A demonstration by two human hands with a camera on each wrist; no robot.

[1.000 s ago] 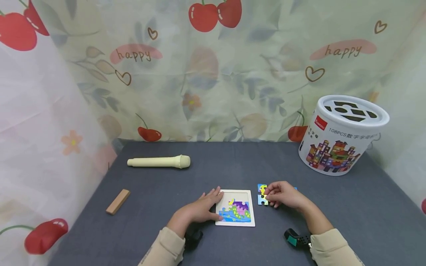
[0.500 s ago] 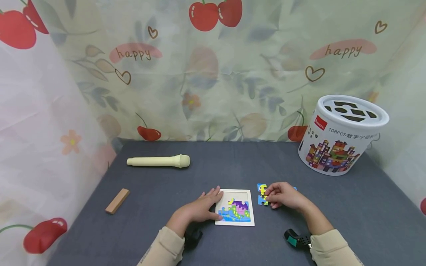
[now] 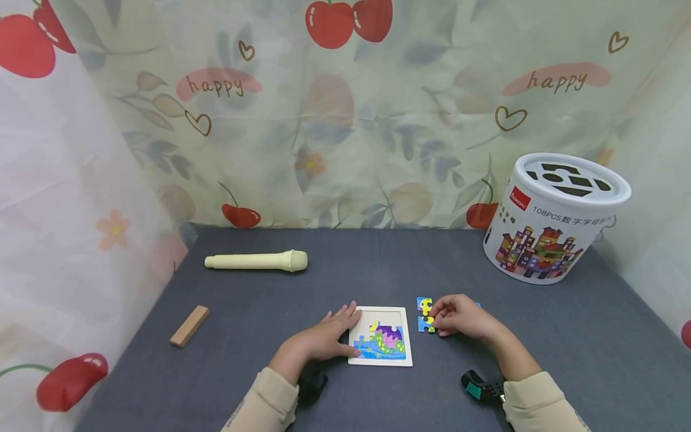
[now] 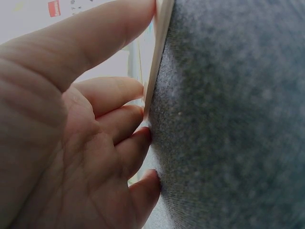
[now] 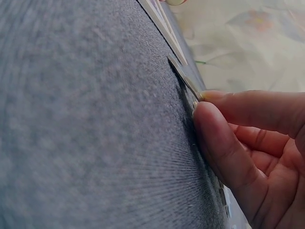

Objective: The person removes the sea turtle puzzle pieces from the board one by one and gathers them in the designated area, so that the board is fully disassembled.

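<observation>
A square puzzle tray [image 3: 407,336] with a pale wooden rim lies on the table, partly filled with joined jigsaw pieces [image 3: 385,343] in blue, purple and green. My left hand [image 3: 326,339] rests on its left side, fingers spread and fairly straight; in the left wrist view the thumb and fingertips touch the rim [image 4: 158,57]. To the right of the tray, the thumb and forefinger of my right hand [image 3: 464,317] pinch a blue-and-yellow puzzle piece [image 3: 424,324]. In the right wrist view that piece [image 5: 183,78] is tilted, its far edge near the cloth. Another puzzle piece [image 3: 423,305] lies just behind it.
A bit of another blue piece [image 3: 478,305] shows behind my right hand. Farther off are a cream toy microphone [image 3: 256,261], a wooden block [image 3: 190,326] and a large white bucket [image 3: 545,234] with a slotted lid. A printed curtain [image 3: 345,150] hangs at the back.
The pinched piece has tilted slightly, its glare giving way to deeper blue. Both hands stay almost in place, and the whole head view has shifted a little.
</observation>
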